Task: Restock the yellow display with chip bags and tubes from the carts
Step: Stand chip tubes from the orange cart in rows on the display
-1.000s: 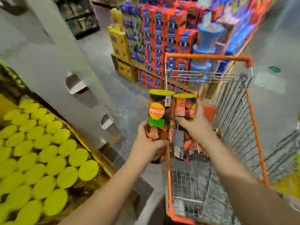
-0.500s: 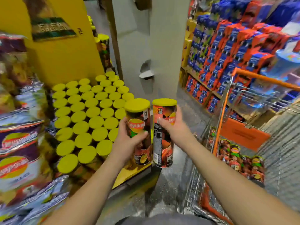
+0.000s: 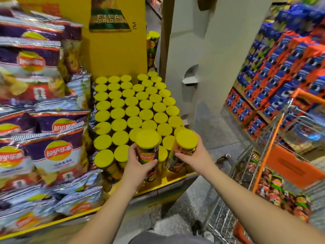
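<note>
Person's arms and hands, seen from a head-worn camera.
Both forearms bare, no sleeves; left hand and right hand without gloves, rings or watch; grey garment at lower edge.

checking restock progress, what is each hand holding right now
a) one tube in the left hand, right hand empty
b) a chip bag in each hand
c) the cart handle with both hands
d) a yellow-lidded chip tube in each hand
d: the left hand grips one yellow-lidded tube and the right hand grips another tube, both at the front edge of the tubes on the display.
</note>
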Available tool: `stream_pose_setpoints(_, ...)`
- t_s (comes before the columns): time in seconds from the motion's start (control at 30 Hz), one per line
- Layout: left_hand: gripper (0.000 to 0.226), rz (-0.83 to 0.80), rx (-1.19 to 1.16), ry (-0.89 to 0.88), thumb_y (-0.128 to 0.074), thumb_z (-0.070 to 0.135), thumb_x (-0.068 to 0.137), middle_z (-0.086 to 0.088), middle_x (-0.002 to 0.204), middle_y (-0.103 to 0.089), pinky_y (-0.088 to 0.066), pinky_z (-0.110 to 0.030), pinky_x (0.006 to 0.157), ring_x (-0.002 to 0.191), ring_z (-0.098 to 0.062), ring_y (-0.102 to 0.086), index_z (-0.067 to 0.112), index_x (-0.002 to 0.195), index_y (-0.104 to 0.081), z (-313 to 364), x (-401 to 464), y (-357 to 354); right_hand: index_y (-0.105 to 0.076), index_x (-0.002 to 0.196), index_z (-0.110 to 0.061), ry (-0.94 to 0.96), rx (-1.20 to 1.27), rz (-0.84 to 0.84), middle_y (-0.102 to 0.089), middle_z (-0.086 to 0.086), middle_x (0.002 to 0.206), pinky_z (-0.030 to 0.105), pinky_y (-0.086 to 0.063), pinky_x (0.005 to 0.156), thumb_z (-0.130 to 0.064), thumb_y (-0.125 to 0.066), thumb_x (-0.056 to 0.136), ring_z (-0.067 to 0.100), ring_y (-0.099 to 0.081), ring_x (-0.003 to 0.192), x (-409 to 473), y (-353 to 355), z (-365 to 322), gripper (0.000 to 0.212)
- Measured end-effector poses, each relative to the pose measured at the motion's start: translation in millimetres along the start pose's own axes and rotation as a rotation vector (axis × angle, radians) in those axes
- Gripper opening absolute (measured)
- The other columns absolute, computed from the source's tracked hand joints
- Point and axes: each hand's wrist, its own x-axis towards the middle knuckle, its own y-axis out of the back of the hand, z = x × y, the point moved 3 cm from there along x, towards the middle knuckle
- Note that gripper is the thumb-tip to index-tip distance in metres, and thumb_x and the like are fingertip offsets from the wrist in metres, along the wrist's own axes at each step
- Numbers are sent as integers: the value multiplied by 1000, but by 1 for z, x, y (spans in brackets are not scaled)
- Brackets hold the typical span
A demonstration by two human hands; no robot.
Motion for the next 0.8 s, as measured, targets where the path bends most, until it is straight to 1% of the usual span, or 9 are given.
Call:
stream_pose_setpoints(0.07, 87, 7, 28, 32, -81, 13, 76, 4, 127, -53, -46, -35, 96, 114, -18, -56, 29, 142, -25, -14, 1, 4, -28, 132, -37, -49, -33, -11, -48, -9, 128, 26, -39, 103, -23, -84, 73, 10, -47, 121, -5, -7, 14, 83)
stream_pose_setpoints(0.17, 88, -2, 69, 68, -80, 11, 77, 8, 122, -52, -43, -33, 97, 115, -19, -54, 25, 143, -24, -33, 1, 6, -28, 133, -39, -98, -76, -23, -46, -11, 128, 29, -39, 103, -30, -85, 72, 11, -46, 122, -13, -20, 34, 84)
stream_pose_setpoints(0.3, 92, 27, 142, 95, -85, 12, 70, -2, 138, -45, -38, -34, 105, 125, -20, -47, 21, 142, -29, -61, 5, 10, -32, 138, -37, -153, -116, -14, -45, -11, 135, 35, -40, 106, -44, -85, 67, 13, -44, 128, -18, -33, 56, 89)
stream_pose_setpoints(0.4, 95, 29, 181, 112, -87, 14, 66, -3, 140, -43, -38, -37, 107, 128, -21, -45, 22, 143, -32, -82, 10, 12, -32, 143, -30, -172, -124, -1, -46, -9, 139, 43, -40, 108, -54, -83, 63, 15, -44, 130, -16, -40, 68, 98)
stream_pose_setpoints(0.43, 94, 31, 201, 111, -87, 14, 64, -4, 140, -43, -37, -36, 106, 128, -22, -45, 22, 142, -34, -89, 13, 13, -32, 143, -28, -184, -124, 1, -46, -7, 139, 42, -40, 109, -53, -84, 63, 15, -45, 130, -15, -41, 70, 99)
stream_pose_setpoints(0.53, 89, 26, 241, 122, -86, 11, 66, -3, 138, -46, -37, -33, 102, 126, -22, -46, 22, 140, -38, -102, 19, 16, -32, 144, -21, -195, -151, -21, -46, -3, 138, 30, -38, 105, -39, -85, 70, 15, -44, 128, -12, -45, 70, 93)
stream_pose_setpoints(0.6, 86, 21, 262, 116, -86, 13, 68, -2, 136, -49, -39, -34, 102, 125, -22, -47, 24, 139, -39, -104, 20, 16, -32, 143, -20, -191, -173, -25, -46, -1, 137, 28, -37, 103, -35, -85, 71, 15, -43, 127, -10, -47, 70, 90)
stream_pose_setpoints(0.7, 86, 19, 291, 121, -86, 14, 70, -3, 138, -51, -40, -36, 104, 126, -22, -46, 21, 140, -38, -107, 22, 16, -34, 141, -21, -177, -236, 8, -44, 1, 137, 35, -37, 108, -39, -85, 69, 18, -41, 129, -9, -50, 72, 90)
stream_pose_setpoints(0.8, 89, -1, 316, 171, -86, 15, 70, -6, 142, -46, -39, -38, 105, 129, -26, -44, 20, 142, -34, -112, 23, 14, -33, 142, -24, -163, -335, 24, -40, 2, 138, 42, -36, 110, -43, -82, 69, 23, -37, 132, -12, -54, 76, 90)
